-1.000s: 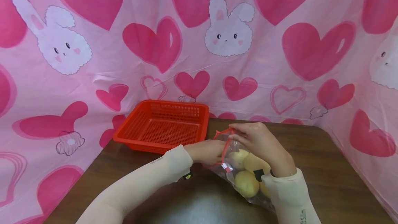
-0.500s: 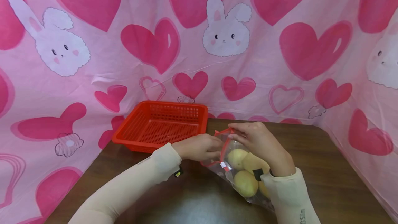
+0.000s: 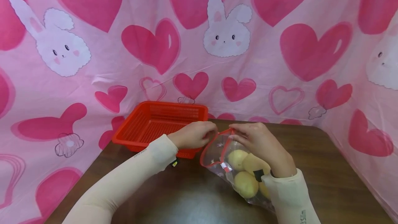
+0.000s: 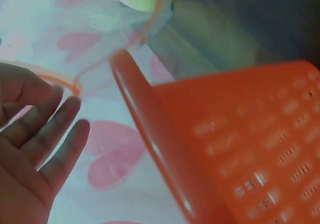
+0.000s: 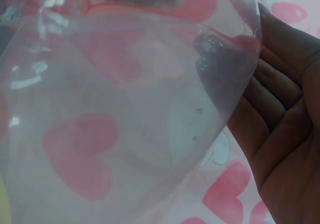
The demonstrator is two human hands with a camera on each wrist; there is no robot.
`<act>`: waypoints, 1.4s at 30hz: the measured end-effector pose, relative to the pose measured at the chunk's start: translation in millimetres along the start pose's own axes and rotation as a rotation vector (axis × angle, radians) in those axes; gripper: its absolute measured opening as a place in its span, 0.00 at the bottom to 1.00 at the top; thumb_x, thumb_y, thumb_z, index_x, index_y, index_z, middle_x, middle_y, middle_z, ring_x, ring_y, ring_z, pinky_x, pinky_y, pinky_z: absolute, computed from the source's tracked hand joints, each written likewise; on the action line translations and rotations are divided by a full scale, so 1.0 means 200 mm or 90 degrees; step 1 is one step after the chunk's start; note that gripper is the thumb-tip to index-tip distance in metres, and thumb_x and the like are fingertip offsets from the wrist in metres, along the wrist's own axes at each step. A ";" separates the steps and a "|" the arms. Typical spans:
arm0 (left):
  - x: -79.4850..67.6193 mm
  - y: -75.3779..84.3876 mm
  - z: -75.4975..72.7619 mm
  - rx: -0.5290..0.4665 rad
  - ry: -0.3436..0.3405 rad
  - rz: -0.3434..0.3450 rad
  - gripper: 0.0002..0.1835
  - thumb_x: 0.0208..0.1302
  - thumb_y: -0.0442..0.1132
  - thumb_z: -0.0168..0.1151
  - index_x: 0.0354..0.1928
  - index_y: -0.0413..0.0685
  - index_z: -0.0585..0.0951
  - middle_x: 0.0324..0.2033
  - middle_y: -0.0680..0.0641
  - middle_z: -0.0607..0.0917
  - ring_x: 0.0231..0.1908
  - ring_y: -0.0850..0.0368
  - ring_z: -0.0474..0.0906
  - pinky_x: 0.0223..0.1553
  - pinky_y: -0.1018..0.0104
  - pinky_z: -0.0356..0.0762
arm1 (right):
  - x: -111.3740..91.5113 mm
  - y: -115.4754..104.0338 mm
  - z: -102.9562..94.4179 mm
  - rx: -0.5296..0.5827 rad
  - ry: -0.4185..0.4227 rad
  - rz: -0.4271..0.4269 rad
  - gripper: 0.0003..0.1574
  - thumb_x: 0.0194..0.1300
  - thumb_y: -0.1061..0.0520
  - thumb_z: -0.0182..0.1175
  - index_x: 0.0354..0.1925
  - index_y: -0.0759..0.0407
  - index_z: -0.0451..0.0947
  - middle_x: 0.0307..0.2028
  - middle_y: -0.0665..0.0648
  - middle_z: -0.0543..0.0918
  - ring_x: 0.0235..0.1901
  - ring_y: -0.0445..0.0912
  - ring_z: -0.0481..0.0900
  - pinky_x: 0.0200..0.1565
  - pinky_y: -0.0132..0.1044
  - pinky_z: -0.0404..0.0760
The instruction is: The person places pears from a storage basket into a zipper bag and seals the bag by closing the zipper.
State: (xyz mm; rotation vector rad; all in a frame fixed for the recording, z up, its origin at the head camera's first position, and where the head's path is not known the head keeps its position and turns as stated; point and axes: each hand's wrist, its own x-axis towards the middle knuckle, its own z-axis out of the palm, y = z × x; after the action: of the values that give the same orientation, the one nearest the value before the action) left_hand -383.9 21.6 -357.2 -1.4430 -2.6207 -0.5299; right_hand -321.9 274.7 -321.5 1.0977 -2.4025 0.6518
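A clear zip bag (image 3: 217,168) with a red zip edge holds several round yellow fruits (image 3: 245,183) in its lower part. My right hand (image 3: 264,144) pinches the far part of the bag's rim between thumb and fingers; the right wrist view shows those fingers (image 5: 272,92) at the plastic's edge. The mouth gapes toward the left. Beside the mouth, my left hand (image 3: 197,134) is outside the bag, its fingertips close to the zip edge. Seen from the left wrist, its fingers (image 4: 65,149) are loosely extended, with no fruit in them.
A red perforated plastic basket (image 3: 124,132) stands at the back left of the brown wooden table (image 3: 174,196); my left hand overlaps its right front side. A pink curtain (image 3: 192,61) with hearts and rabbits hangs behind and around the table.
My left hand has come out of the bag's mouth and risen to its upper rim. The right hand keeps hold of the rim, and the basket has stayed put.
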 end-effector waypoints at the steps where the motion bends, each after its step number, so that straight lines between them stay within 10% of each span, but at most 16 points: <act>1: 0.00 -0.01 0.00 0.011 0.001 -0.008 0.16 0.61 0.31 0.63 0.52 0.49 0.79 0.45 0.54 0.82 0.41 0.64 0.77 0.48 0.72 0.76 | 0.00 0.00 0.00 0.001 0.000 0.002 0.25 0.52 0.58 0.75 0.49 0.61 0.84 0.37 0.50 0.86 0.29 0.35 0.79 0.34 0.33 0.83; 10: 0.05 -0.09 0.06 0.010 -0.076 -0.006 0.26 0.64 0.30 0.62 0.64 0.54 0.76 0.54 0.57 0.81 0.52 0.64 0.78 0.54 0.71 0.73 | -0.01 0.01 -0.01 0.048 0.005 0.002 0.21 0.54 0.60 0.73 0.48 0.61 0.85 0.37 0.50 0.87 0.24 0.32 0.75 0.29 0.31 0.78; 19: 0.11 -0.12 0.10 0.030 -0.058 0.072 0.23 0.65 0.37 0.64 0.62 0.57 0.78 0.58 0.56 0.79 0.58 0.65 0.73 0.57 0.70 0.70 | -0.02 0.04 -0.02 0.078 0.003 0.031 0.20 0.56 0.60 0.71 0.49 0.59 0.85 0.39 0.50 0.87 0.28 0.34 0.77 0.31 0.31 0.78; 30: 0.08 -0.14 0.08 -0.091 -0.013 0.120 0.17 0.63 0.34 0.66 0.54 0.55 0.84 0.48 0.56 0.84 0.50 0.69 0.78 0.50 0.77 0.73 | -0.08 0.07 -0.10 0.187 -0.014 0.180 0.21 0.60 0.52 0.69 0.52 0.51 0.84 0.44 0.45 0.86 0.42 0.39 0.81 0.42 0.31 0.80; 42: -0.01 0.01 0.08 -0.321 0.078 0.108 0.18 0.64 0.31 0.64 0.56 0.45 0.82 0.50 0.54 0.84 0.52 0.68 0.78 0.49 0.70 0.76 | -0.19 0.12 -0.19 0.229 0.052 0.158 0.20 0.60 0.65 0.67 0.52 0.57 0.83 0.33 0.48 0.86 0.33 0.33 0.79 0.39 0.23 0.74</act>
State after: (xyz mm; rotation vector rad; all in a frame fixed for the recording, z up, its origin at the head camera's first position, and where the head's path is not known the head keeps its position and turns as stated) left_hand -379.9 26.1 -372.8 -1.6710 -2.3366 -1.2783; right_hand -312.4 332.1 -317.6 0.8846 -2.4291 1.2253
